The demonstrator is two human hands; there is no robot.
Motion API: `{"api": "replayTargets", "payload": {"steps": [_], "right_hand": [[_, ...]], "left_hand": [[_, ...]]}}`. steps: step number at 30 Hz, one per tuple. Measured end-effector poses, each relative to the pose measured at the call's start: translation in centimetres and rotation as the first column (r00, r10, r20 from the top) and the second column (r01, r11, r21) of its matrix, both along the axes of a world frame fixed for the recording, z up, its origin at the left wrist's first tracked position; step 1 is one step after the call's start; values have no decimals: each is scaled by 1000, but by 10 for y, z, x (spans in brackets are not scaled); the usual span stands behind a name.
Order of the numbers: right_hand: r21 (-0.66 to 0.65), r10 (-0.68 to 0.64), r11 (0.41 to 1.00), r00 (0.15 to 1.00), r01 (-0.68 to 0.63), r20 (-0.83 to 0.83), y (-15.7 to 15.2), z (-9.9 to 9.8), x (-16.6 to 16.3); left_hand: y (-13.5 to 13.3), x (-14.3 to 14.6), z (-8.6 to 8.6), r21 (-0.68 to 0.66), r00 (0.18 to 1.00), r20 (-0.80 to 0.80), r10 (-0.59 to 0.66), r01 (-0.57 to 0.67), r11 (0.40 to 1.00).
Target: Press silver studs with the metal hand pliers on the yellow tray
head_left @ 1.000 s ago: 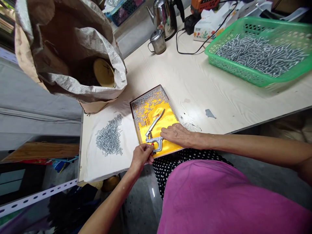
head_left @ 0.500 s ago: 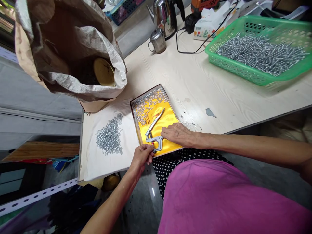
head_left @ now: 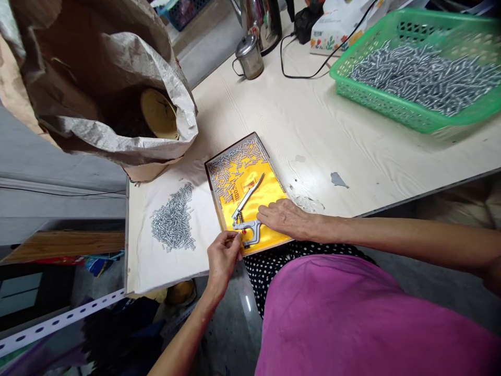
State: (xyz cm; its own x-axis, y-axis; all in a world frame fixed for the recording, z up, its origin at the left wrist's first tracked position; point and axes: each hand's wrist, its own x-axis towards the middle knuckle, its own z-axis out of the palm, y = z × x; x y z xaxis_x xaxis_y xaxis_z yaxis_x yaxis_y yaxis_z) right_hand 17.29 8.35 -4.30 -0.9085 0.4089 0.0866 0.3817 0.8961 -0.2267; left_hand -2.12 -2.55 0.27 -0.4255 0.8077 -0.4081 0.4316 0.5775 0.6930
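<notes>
A silver plier-like hand tool (head_left: 246,209) lies on a shallow yellow-lined tray (head_left: 270,188) at the table's near edge. Small silver metal pieces (head_left: 230,164) fill the tray's far end. My right hand (head_left: 284,216) rests on the tray, fingers curled, pressing on the tool's jaw end. My left hand (head_left: 223,256) pinches something small at the tool's head, by the tray's near left corner; what it holds is too small to name. A loose heap of the same metal pieces (head_left: 174,219) sits on the table left of the tray.
A large open paper sack (head_left: 97,78) with a yellow cup (head_left: 158,112) inside stands at the left. A green basket (head_left: 415,73) full of metal pieces is at the far right. A steel mug (head_left: 248,57), kettle, black cable and tissue box stand at the back.
My left hand has drawn slightly back and down from the tool's head. The view has shifted a little; my right hand stays on the tool.
</notes>
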Motion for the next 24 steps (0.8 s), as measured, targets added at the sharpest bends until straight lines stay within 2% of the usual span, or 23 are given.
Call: {"api": "replayTargets", "payload": {"steps": [3,11,18,24], "right_hand": [[3,-8,1000,1000,8,1,0,-2,0],[46,-5,999,996,8,-84,-3,-16,3],[60,6,998,997,-2,-73,-3,-12,3],[33,26,999,995,-23,-93,-2,-14,4]], "left_hand": [[1,-5,1,-14,998,57,36,-35,999],[8,5,1,-113,997,63,39,-31,993],[7,-1,5,-154,969,226,100,-66,986],[8,-1,5,-187,954,267,137,-88,978]]}}
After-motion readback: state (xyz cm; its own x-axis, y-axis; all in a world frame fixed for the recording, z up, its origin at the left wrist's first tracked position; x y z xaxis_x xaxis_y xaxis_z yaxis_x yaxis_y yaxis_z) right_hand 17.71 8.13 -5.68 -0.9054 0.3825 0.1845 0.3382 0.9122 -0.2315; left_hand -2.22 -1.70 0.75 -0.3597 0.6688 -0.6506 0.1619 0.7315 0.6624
